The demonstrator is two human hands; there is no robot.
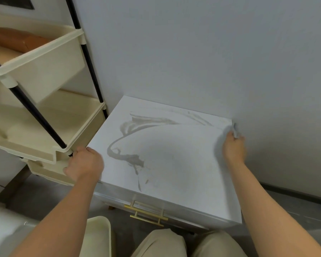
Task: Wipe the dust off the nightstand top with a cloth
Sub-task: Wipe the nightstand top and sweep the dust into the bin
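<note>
The white nightstand top (174,160) fills the middle of the view, with grey-brown dust streaks (132,158) curving along its left and back parts. My right hand (234,148) is at the back right corner, against the wall, closed on a small grey cloth (235,131) that sticks out above the fingers. My left hand (84,165) grips the nightstand's left front edge, fingers curled over it. The wiped area in the middle and right looks paler than the streaks.
A cream tiered cart (44,115) with black posts stands close on the left; an orange-brown package (20,40) lies in its top tray. Gold drawer handles (146,213) face me. The wall (193,52) runs behind and right. My knees (183,245) are below.
</note>
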